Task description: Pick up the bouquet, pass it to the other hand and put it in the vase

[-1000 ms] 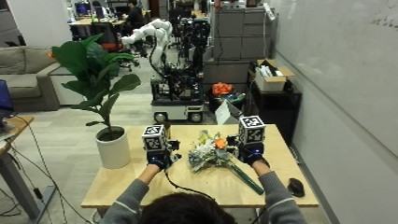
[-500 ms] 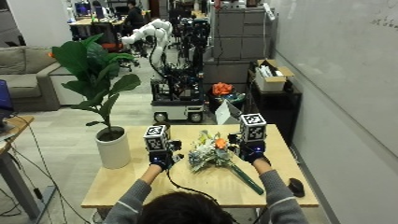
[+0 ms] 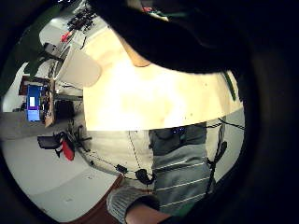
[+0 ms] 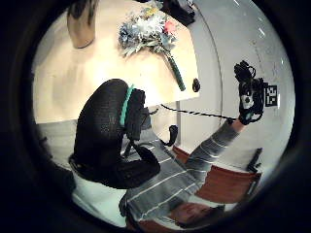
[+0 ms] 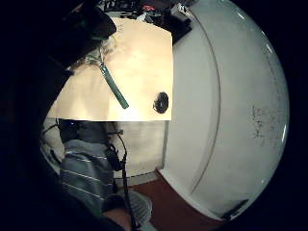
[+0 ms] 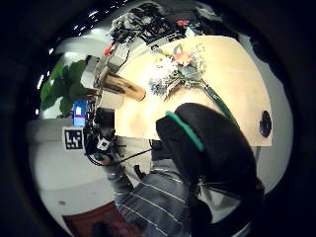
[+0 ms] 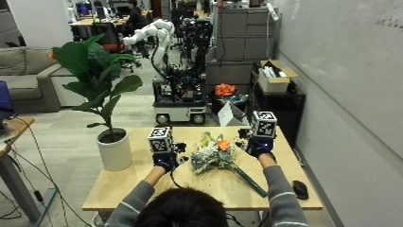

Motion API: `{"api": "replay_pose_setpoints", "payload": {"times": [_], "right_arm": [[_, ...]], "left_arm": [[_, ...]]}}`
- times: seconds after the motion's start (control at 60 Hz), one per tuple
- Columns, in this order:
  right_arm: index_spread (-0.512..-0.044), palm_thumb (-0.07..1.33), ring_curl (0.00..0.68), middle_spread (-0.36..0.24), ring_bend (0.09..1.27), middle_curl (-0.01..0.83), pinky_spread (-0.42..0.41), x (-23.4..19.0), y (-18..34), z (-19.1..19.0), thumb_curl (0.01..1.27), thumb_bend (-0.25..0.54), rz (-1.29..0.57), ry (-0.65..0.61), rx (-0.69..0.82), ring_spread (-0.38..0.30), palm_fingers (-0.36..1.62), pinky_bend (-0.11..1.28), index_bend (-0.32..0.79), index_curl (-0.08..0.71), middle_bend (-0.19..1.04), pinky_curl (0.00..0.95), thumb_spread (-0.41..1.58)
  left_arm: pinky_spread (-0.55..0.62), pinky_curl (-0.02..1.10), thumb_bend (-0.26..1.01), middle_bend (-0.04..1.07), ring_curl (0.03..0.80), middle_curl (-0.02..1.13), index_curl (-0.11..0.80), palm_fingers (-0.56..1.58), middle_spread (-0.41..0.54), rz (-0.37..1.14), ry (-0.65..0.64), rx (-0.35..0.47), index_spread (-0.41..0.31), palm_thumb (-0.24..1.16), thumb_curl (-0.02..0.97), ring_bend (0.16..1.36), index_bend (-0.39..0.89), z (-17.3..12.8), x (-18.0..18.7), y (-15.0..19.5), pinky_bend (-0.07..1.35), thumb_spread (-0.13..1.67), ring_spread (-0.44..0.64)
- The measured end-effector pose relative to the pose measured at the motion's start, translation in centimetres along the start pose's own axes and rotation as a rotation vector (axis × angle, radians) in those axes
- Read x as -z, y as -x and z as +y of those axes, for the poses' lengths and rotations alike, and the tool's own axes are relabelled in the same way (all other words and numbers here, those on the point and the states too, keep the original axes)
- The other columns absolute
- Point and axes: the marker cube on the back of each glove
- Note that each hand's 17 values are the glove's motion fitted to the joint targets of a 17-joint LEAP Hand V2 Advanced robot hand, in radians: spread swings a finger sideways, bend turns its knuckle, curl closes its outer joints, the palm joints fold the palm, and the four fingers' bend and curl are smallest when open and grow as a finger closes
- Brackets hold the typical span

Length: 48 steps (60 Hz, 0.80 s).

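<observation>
Bouquet of pale flowers with one orange bloom and a green wrapped stem (image 7: 220, 158) lies flat on the light wooden table (image 7: 126, 191), between the left hand (image 7: 165, 161) and right hand (image 7: 258, 146). Neither gloved hand holds it; whether their fingers are straight or curled cannot be told.

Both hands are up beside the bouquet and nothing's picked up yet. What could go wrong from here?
The bouquet lies flat with its long green stem running toward the table's front edge; a grab at the blooms alone could let the stem swing or drag. A small dark object sits near the stem's end and might get knocked. The vase shows only in palm views, so the right hand and left hand may misjudge the drop.
</observation>
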Motion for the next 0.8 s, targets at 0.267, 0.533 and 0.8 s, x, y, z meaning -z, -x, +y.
{"api": "replay_pose_setpoints", "payload": {"times": [0.267, 0.533, 0.8], "right_arm": [[-0.291, 0.36, 0.362, 0.089, 0.51, 0.382, 0.263, -2.2, -3.4, -4.9, 0.21, -0.031, -0.058, -0.099, -0.070, 0.111, 0.29, 0.63, 0.03, 0.094, 0.23, 0.415, 1.16], [-0.257, 0.43, 0.365, 0.116, 0.59, 0.411, 0.280, -9.1, -6.1, -8.9, 0.26, -0.021, -0.111, -0.018, -0.126, 0.142, 0.31, 0.73, 0.03, 0.035, 0.37, 0.412, 1.04], [-0.257, 0.42, 0.351, 0.097, 0.58, 0.384, 0.266, -17.3, -6.4, -7.5, 0.28, -0.026, -0.088, 0.122, -0.139, 0.122, 0.19, 0.74, 0.09, 0.070, 0.30, 0.392, 0.97]], "left_arm": [[0.44, 0.34, -0.02, 0.18, 0.267, 0.35, 0.282, 0.19, 0.283, 0.027, 0.019, -0.035, 0.011, 0.31, 0.314, 0.57, 0.14, 0.3, -0.3, -0.4, 0.43, 1.19, 0.39], [0.44, 0.35, -0.02, 0.19, 0.275, 0.34, 0.262, 0.13, 0.309, 0.037, -0.011, -0.019, 0.019, 0.31, 0.313, 0.60, 0.12, -0.5, -0.8, 0.4, 0.48, 1.19, 0.41], [0.44, 0.35, -0.02, 0.20, 0.263, 0.34, 0.262, 0.09, 0.349, 0.055, -0.011, -0.016, 0.028, 0.32, 0.317, 0.58, 0.14, -1.0, -1.2, 1.0, 0.49, 1.20, 0.46]]}}
